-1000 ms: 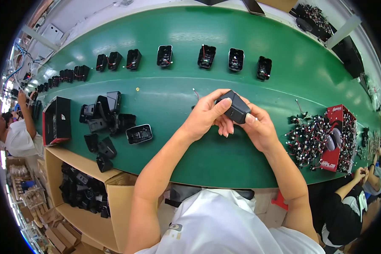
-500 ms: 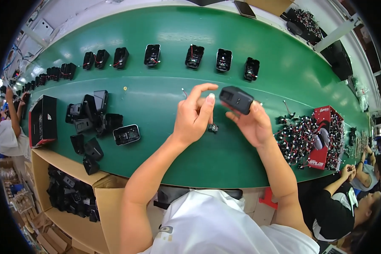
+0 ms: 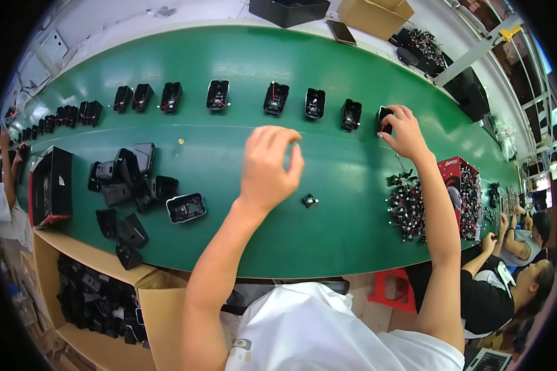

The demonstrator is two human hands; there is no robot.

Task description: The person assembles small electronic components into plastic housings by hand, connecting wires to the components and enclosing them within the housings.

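Note:
At the right end of a spaced row, my right hand (image 3: 406,132) has its fingers on a black plastic housing (image 3: 385,116), partly hidden by the fingers, on the green table. My left hand (image 3: 267,166) hovers over the middle of the table, fingers curved, thumb apart, nothing in it. Below and right of it lies a small wired component (image 3: 310,200). The nearest housing in the row (image 3: 351,114) lies open side up, with wires and a small board inside. A loose pile of black housings (image 3: 127,176) and one open housing (image 3: 186,208) are on the left.
A heap of small wired parts (image 3: 406,207) spreads beside a red box (image 3: 450,170) at right. A cardboard carton (image 3: 161,315) of black parts stands at lower left. A black box (image 3: 52,188) is at far left. Other people sit on the right.
My right hand has carried the black housing away from the middle to the row's right end, where it is now open side up. My left hand has shifted slightly left.

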